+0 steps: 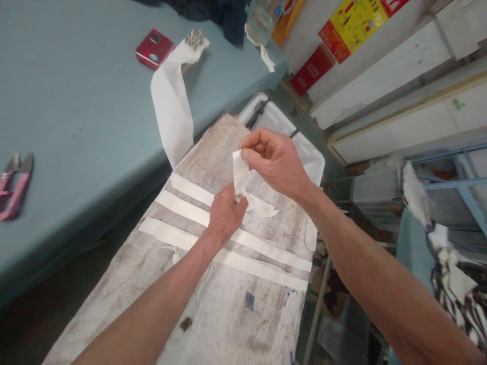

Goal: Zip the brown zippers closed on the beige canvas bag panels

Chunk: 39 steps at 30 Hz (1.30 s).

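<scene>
Between my hands a short white strip (239, 170) is stretched upright, its loose tail (263, 207) lying over toward the right. My right hand (272, 159) pinches the strip's upper end between thumb and fingers. Lower down, my left hand (227, 210) is closed on the strip's bottom part. Beneath them is a worn, stained board (224, 142) with several white strips laid across it, one of them a long strip (178, 205) running under my left hand. Whether the strip is fabric or paper, I cannot tell.
A blue-green table (95, 101) on the left bears pink-handled snips (15, 185), a red box (154, 48) and a long white band (173, 106) hanging over the edge. A clear jug (262, 23) stands at the back. A white plastic bin (310, 152) sits behind the board.
</scene>
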Each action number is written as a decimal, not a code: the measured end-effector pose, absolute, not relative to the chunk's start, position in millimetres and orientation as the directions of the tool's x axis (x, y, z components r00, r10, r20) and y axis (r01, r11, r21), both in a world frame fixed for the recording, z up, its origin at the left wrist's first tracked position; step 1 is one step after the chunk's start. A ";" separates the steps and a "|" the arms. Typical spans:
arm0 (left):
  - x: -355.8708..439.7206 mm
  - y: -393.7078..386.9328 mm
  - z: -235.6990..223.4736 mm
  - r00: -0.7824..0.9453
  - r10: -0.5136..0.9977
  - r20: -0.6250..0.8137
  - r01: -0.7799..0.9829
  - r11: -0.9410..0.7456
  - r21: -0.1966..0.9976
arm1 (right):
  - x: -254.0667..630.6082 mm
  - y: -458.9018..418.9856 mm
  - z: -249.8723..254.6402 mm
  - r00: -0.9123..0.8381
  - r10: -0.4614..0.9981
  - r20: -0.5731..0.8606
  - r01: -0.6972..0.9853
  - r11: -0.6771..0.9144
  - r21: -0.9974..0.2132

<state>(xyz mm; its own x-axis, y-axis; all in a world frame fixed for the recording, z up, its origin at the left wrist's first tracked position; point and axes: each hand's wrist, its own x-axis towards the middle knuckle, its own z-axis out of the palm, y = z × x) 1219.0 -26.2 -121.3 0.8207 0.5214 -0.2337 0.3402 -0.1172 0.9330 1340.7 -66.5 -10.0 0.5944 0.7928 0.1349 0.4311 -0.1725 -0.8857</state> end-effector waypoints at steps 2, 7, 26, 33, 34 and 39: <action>1221.1 -31.7 -122.4 0.803 0.546 -0.239 0.365 -0.134 0.921 | 1338.7 -69.0 -6.1 0.609 0.774 0.173 0.443 -0.151 -0.884; 1220.7 -40.1 -119.4 0.806 0.558 -0.196 0.322 -0.137 0.937 | 1335.1 -72.5 3.4 0.628 0.746 0.222 0.468 -0.134 -0.874; 1206.7 -70.6 -97.6 0.894 0.440 -0.081 0.075 0.032 0.997 | 1314.8 -132.6 35.5 0.736 0.653 0.177 0.411 -0.224 -0.884; 1215.5 -72.2 -46.5 0.964 0.254 -0.075 0.034 0.164 0.986 | 1322.9 -137.0 50.5 0.831 0.520 0.197 0.328 -0.171 -0.929; 1211.1 -70.9 -41.6 0.971 0.224 -0.085 0.043 0.187 0.981 | 1326.2 -135.8 54.6 0.839 0.507 0.197 0.318 -0.164 -0.934; 1174.8 -54.0 -29.3 0.989 0.017 -0.146 0.130 0.365 0.922 | 1334.6 -122.8 70.0 0.862 0.506 0.019 0.153 -0.225 -0.962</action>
